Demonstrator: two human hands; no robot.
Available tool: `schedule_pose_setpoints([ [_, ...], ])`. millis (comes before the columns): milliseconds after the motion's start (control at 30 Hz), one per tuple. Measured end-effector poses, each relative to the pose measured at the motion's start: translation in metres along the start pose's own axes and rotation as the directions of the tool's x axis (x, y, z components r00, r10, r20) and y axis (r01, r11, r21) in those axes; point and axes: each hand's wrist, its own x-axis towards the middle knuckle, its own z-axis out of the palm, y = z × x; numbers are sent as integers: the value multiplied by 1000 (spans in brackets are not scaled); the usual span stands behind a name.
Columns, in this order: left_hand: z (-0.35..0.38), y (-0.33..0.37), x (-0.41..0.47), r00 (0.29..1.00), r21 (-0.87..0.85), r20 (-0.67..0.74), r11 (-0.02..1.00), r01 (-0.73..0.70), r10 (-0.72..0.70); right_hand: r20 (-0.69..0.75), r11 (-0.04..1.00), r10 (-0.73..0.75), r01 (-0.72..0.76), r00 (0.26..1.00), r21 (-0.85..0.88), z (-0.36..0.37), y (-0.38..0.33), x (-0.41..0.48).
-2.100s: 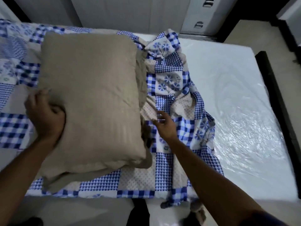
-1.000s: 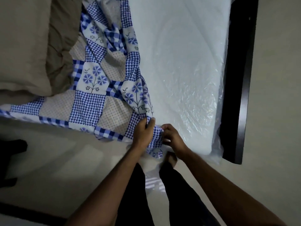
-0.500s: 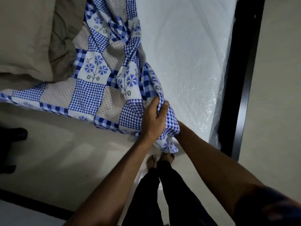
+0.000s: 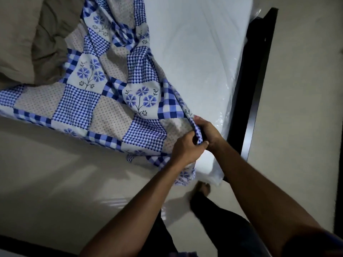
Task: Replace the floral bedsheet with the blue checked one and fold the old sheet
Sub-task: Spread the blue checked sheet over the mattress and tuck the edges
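A tan pillow (image 4: 16,34) lay at the far left of the bed, resting on a blue checked sheet (image 4: 78,106) patterned with flower patches. The sheet covered only the left part of the mattress (image 4: 194,52). It was bunched into a ridge running down toward the near edge, and its border hung over that edge.

Close to the mattress's near right corner, the left hand (image 4: 185,147) gripped a gathered fold of the sheet's corner, fingers curled round the cloth. The right hand (image 4: 209,130), touching the left, pinched the same fold from the other side.

Further right, the mattress lay bare in glossy plastic wrap. A black bed frame (image 4: 256,80) ran along its right edge, with pale floor (image 4: 297,108) beyond.

The old sheet appeared to be off the bed and was out of view, so whether it had been folded could not be told. The new sheet was only partly on. It likely needed pulling across the bare right side, then smoothing and tucking.
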Motion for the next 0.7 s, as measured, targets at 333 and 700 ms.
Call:
schedule_pose_setpoints([
  [333, 62, 26, 52, 962, 92, -253, 987, 129, -102, -142, 759, -524, 385, 840, -525, -121, -26, 33],
  [700, 178, 115, 77, 809, 208, -532, 887, 411, -250, 206, 605, -375, 407, 904, -685, -256, -50, 33],
])
